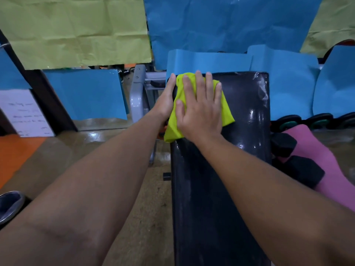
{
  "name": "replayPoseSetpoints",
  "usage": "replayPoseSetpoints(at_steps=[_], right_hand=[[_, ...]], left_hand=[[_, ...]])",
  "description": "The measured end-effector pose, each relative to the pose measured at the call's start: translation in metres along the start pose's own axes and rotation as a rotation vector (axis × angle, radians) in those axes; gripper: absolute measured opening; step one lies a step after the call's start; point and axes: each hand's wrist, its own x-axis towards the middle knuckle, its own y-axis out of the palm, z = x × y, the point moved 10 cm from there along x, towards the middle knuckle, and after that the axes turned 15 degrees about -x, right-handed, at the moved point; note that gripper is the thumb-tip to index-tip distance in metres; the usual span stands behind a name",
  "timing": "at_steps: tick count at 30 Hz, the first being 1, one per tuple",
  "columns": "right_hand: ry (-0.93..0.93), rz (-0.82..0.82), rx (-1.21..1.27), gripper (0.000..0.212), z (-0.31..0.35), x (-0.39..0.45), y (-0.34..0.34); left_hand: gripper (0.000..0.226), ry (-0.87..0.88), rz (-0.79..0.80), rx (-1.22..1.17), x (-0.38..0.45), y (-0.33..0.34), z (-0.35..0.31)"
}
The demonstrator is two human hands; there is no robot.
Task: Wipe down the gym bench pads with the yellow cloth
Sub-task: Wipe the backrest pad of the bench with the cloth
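Observation:
A long black bench pad [215,189] runs away from me, its far part shiny and wet. The yellow cloth [226,114] lies on the far left part of the pad. My right hand [199,110] presses flat on the cloth with fingers spread. My left hand [166,100] wraps the pad's left edge beside the cloth, touching the cloth's edge.
The grey metal bench frame [137,96] stands left of the pad. Black dumbbells [299,167] lie on a pink mat [334,169] to the right, with weight plates [318,121] behind. Blue and green paper sheets cover the background. The floor is glossy tan.

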Motion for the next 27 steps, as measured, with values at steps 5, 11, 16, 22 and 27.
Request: replayPoseSetpoints(at_steps=[5, 11, 16, 22, 27], right_hand=[[-0.158, -0.017, 0.026, 0.062, -0.004, -0.029, -0.001], [0.011, -0.010, -0.004, 0.062, -0.007, -0.005, -0.002], [-0.197, -0.003, -0.001, 0.060, 0.014, -0.043, -0.004], [-0.069, 0.024, -0.027, 0.062, 0.021, -0.022, -0.003], [-0.241, 0.021, -0.055, 0.059, 0.030, -0.056, -0.001]], left_hand=[[0.082, 0.011, -0.103, 0.001, -0.009, -0.002, -0.003], [0.097, 0.004, -0.121, 0.008, -0.008, -0.006, 0.002], [0.087, -0.153, 0.053, 0.019, -0.011, 0.003, 0.010], [0.080, -0.193, 0.030, -0.005, -0.022, -0.001, 0.006], [0.084, -0.190, 0.030, -0.020, -0.021, -0.003, 0.007]])
